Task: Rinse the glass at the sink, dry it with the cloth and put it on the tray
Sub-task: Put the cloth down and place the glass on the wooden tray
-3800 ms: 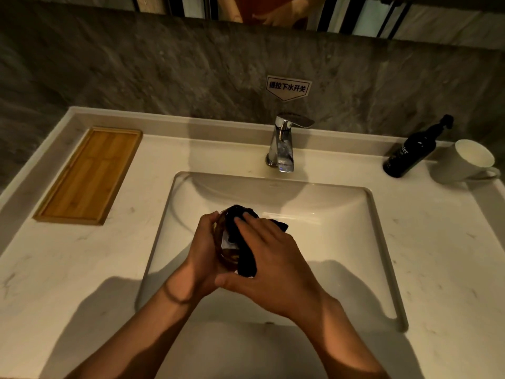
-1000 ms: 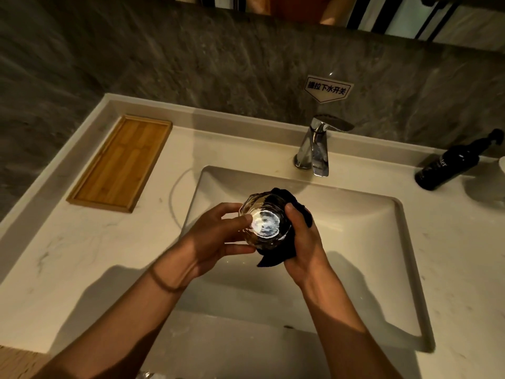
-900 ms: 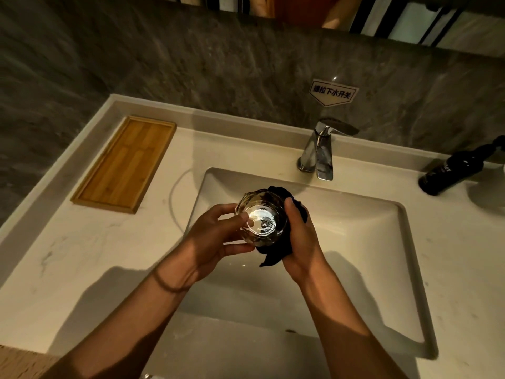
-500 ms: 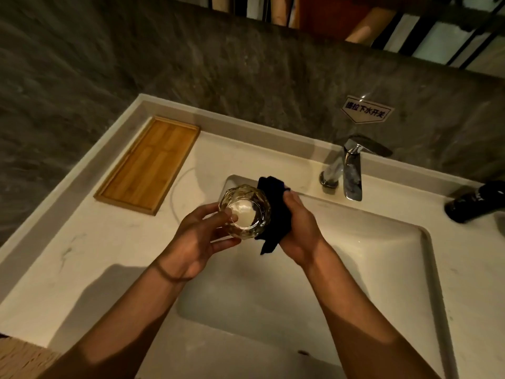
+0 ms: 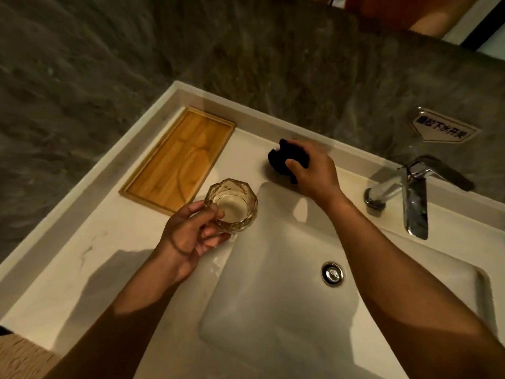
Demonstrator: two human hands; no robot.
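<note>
My left hand (image 5: pixel 191 233) holds a faceted clear glass (image 5: pixel 232 209) upright, mouth up, above the counter just left of the sink basin (image 5: pixel 273 296) and close to the near right corner of the wooden tray (image 5: pixel 180 157). My right hand (image 5: pixel 314 170) grips a bunched dark cloth (image 5: pixel 284 158) over the counter behind the basin, between the tray and the tap (image 5: pixel 410 198). Glass and cloth are apart. The tray holds nothing.
The chrome tap stands at the back right, spout over the basin. A round drain (image 5: pixel 332 274) sits in the basin floor. A grey stone wall with a white label (image 5: pixel 442 129) rises behind the pale counter (image 5: pixel 109 255), which has a raised rim on the left.
The hands have separated: my right hand carried the cloth away to the counter behind the basin, and my left hand moved the glass left toward the tray. The view swung left.
</note>
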